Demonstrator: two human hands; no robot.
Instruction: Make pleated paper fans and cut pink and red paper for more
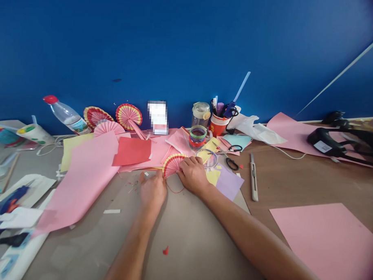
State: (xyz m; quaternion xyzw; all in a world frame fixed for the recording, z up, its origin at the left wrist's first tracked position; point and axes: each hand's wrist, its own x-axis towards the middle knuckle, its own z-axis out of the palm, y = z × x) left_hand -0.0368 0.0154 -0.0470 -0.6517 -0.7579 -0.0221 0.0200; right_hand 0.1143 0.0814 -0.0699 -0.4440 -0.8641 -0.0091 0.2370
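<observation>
Forearms [247, 230] foremost; pleated paper fan [172, 163] between hands, before pink paper [157, 147]. Right hand [194, 175] clamped on fan's right end; left hand [153, 190] at lower left corner, grip too blurred to tell. Best: light pressure, pleats aligned, red thread [176, 192] clear.

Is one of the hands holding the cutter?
No, the cutter lies by itself on the brown tabletop, while the left hand and the right hand are both at the pleated paper fan.
</observation>
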